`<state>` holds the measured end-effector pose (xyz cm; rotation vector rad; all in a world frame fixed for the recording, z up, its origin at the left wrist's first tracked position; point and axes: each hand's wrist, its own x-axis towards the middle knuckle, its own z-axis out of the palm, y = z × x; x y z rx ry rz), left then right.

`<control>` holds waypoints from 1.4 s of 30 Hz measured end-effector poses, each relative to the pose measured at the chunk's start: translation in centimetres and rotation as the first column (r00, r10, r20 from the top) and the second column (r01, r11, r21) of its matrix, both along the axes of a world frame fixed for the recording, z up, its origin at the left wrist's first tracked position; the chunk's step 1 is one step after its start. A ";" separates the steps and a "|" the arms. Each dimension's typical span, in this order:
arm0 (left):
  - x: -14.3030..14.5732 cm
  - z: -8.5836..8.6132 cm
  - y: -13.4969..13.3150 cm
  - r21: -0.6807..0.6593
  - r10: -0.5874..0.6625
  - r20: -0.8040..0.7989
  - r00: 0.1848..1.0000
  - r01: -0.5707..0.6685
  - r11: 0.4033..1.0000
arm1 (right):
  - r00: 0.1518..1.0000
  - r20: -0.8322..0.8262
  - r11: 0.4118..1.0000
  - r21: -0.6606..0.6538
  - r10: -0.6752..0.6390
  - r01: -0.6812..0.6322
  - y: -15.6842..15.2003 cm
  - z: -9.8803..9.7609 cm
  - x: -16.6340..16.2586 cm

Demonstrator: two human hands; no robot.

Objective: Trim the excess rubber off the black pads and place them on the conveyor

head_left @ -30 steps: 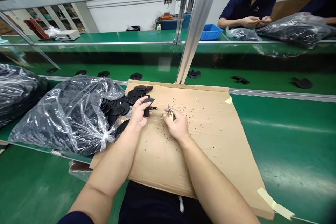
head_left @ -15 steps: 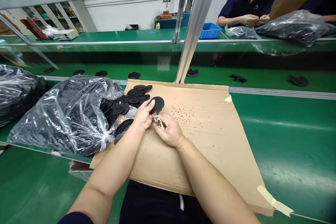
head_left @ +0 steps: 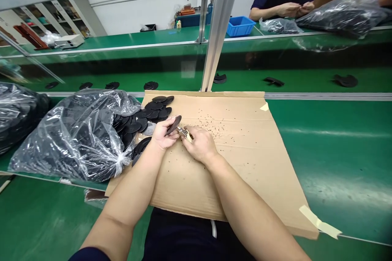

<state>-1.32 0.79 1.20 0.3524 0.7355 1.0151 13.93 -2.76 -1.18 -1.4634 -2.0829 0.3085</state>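
My left hand [head_left: 162, 134] pinches a black round disc [head_left: 173, 124], held edge-on and tilted over the cardboard sheet [head_left: 232, 159]. My right hand [head_left: 199, 144] is closed round a small metal tool with a pale handle [head_left: 184, 133], whose tip touches the disc's lower edge. Both hands meet above the cardboard's left half. A loose heap of black discs [head_left: 153, 112] lies just beyond my left hand, spilling from a clear plastic bag [head_left: 76, 134] of the same discs.
Small dark crumbs [head_left: 214, 120] dot the cardboard. An aluminium post [head_left: 217, 28] rises behind it. Single black discs [head_left: 346, 80] lie along the green conveyor belt. Across it, another person's hands [head_left: 294, 8] work beside a blue bin [head_left: 240, 25] and filled bags [head_left: 343, 14].
The disc went from folded in my left hand to face-up, then turned edge-on. My right hand brought the tool leftward to the disc. The view dropped slightly.
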 end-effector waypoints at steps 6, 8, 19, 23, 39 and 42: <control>0.0 0.1 -0.1 0.020 -0.005 -0.057 0.998 0.007 1.000 | 0.997 0.081 0.999 -0.028 0.018 -0.016 -0.1 0.5 0.0; 0.0 0.1 -0.1 0.024 -0.001 -0.069 0.998 0.003 1.000 | 0.994 0.108 0.999 -0.049 0.017 -0.012 -0.2 0.8 0.0; 0.2 -0.3 0.0 0.057 0.058 -0.144 0.988 -0.051 0.997 | 0.972 0.228 0.974 -0.227 0.064 -0.011 -0.4 2.5 0.2; 0.2 -0.6 0.1 0.069 0.075 -0.167 0.983 -0.064 0.996 | 0.972 0.230 0.961 -0.277 0.056 0.010 -0.4 2.5 0.1; 2.2 -2.9 1.1 0.348 0.473 -0.295 0.830 -0.368 0.862 | 0.430 -0.873 0.946 -0.305 -0.231 -0.111 1.1 2.0 1.3; 3.0 -3.8 1.2 0.435 0.431 -0.328 0.841 -0.270 0.859 | 0.781 -0.622 0.997 -0.076 -0.047 0.000 1.7 4.0 -0.4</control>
